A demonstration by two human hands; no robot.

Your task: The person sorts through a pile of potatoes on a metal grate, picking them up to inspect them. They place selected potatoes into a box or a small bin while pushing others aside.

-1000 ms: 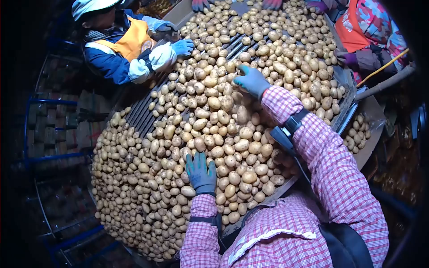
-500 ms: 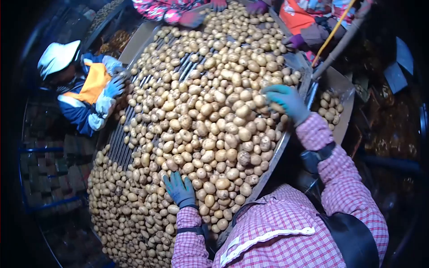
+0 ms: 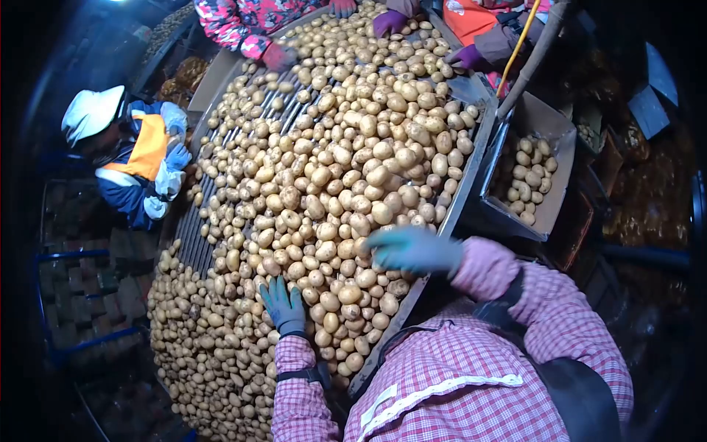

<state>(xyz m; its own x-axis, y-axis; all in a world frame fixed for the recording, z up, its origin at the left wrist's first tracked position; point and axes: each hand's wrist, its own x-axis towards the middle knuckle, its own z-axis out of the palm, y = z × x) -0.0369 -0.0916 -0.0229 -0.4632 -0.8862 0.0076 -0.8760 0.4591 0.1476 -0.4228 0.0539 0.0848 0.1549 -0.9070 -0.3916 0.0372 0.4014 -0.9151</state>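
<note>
A thick layer of potatoes (image 3: 324, 173) covers the slatted sorting table (image 3: 197, 243). My left hand (image 3: 285, 308), in a blue-green glove, lies on the potatoes near the table's front side with its fingers spread, holding nothing. My right hand (image 3: 414, 249), gloved alike, reaches over the table's right edge with its fingertips at the potatoes. Motion smears its fingers, and I cannot see whether a potato is in them. Both forearms wear pink checked sleeves.
A box (image 3: 552, 158) with potatoes stands beyond the table's metal edge (image 3: 471, 173). A pole (image 3: 534, 62) slants at the upper right. A co-worker in a white hat (image 3: 92, 114) stands at the left; other co-workers' gloved hands (image 3: 390, 23) work along the far end.
My right hand has swept from the table's right edge down and left, nearer my left hand. My left hand still rests on the potatoes. The whole view has shifted slightly.
</note>
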